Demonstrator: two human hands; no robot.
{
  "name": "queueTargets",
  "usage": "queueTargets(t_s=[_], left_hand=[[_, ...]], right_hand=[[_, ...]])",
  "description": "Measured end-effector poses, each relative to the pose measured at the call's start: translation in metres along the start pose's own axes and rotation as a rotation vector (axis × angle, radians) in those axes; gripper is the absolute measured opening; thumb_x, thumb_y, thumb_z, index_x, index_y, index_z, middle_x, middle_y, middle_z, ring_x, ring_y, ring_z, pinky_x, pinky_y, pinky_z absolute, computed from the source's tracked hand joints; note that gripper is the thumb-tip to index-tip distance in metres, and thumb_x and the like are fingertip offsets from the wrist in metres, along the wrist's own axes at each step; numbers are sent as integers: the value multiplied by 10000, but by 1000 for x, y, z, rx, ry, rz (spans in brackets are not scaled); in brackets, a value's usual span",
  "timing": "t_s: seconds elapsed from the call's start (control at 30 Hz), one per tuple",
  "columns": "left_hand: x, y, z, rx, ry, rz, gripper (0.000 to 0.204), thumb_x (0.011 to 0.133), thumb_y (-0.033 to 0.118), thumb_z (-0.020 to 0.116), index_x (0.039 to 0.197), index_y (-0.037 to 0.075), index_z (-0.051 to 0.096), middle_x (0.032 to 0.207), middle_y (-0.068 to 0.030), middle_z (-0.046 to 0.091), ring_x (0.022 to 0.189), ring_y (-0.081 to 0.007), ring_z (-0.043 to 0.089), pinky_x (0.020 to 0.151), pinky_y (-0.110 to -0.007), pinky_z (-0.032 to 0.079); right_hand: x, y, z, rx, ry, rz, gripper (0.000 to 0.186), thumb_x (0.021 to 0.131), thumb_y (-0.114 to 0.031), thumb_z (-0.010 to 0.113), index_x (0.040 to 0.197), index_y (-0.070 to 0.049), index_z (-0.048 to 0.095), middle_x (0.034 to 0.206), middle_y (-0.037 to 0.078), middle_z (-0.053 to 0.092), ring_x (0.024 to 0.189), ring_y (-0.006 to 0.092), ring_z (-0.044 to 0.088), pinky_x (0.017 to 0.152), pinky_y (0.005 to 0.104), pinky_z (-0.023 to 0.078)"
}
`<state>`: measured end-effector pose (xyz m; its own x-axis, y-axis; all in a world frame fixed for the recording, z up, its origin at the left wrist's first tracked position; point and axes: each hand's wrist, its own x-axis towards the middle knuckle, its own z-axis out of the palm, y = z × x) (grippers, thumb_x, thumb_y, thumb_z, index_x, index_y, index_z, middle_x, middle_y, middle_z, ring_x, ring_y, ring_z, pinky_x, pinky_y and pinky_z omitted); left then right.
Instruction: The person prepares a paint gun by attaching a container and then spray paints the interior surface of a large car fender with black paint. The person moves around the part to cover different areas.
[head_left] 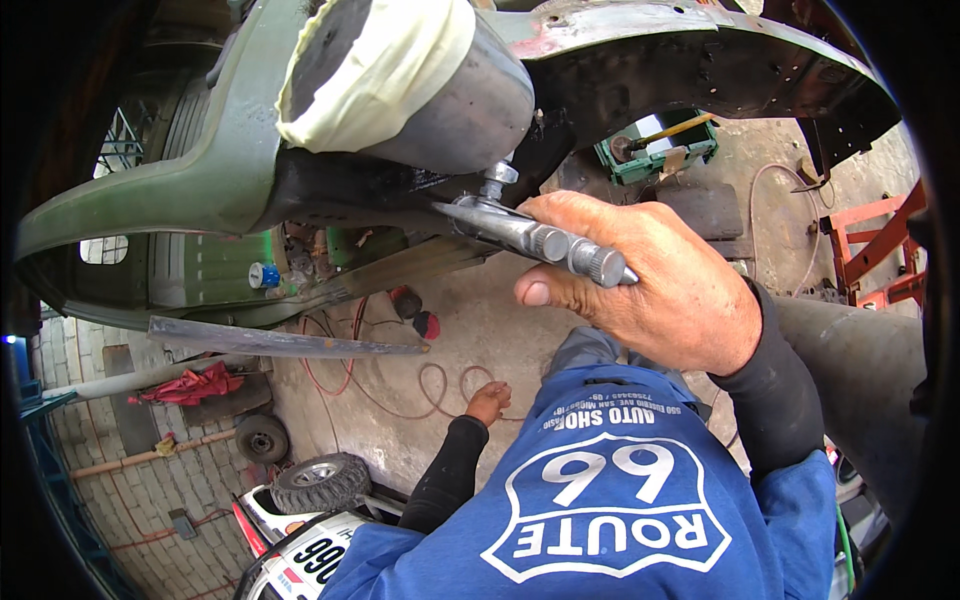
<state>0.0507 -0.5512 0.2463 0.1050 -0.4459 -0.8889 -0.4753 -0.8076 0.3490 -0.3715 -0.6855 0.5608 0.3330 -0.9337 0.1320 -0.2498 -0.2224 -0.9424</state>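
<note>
My right hand is closed around the rear of a metal spray gun, its thumb below the gun body. A grey metal cup sits on top of the gun, with pale yellow tape or cloth wrapped around its upper part. The gun's front points left, close to a black-coated section of a green vehicle body. The cup hides part of that body. Low at my side, my left hand hangs away from the work, fingers loosely bent and seemingly holding nothing.
A green crate with a yellow-handled tool stands beyond my right hand. Red metal frames are at the right. Hoses loop over the floor. A long grey strip projects at left. Behind are a loose tyre and a white vehicle.
</note>
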Motion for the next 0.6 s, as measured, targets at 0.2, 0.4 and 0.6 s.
queueTargets(t_s=[0.2, 0.4, 0.6], left_hand=[[0, 8, 8, -19, 0, 21, 537, 907, 376, 644, 1330, 68, 524, 1115, -85, 649, 977, -194, 638, 712, -331, 491], [3, 4, 14, 8, -17, 19, 529, 922, 349, 614, 1356, 73, 493, 1154, -75, 631, 1024, -206, 625, 779, -370, 494], [14, 2, 12, -25, -20, 36, 543, 901, 387, 645, 1333, 81, 524, 1141, -81, 643, 992, -199, 639, 747, -347, 496]], right_hand=[[4, -11, 0, 94, -21, -26, 398, 854, -204, 746, 1161, -15, 578, 821, 141, 641, 705, 241, 629, 675, 353, 494], [2, -28, -8, 332, -25, -52, 412, 834, -108, 758, 1183, 4, 571, 876, 79, 676, 817, 110, 652, 775, 278, 523], [3, -29, 2, 267, 46, -122, 445, 829, -145, 770, 1204, 3, 581, 901, 80, 669, 790, 117, 615, 744, 279, 506]])
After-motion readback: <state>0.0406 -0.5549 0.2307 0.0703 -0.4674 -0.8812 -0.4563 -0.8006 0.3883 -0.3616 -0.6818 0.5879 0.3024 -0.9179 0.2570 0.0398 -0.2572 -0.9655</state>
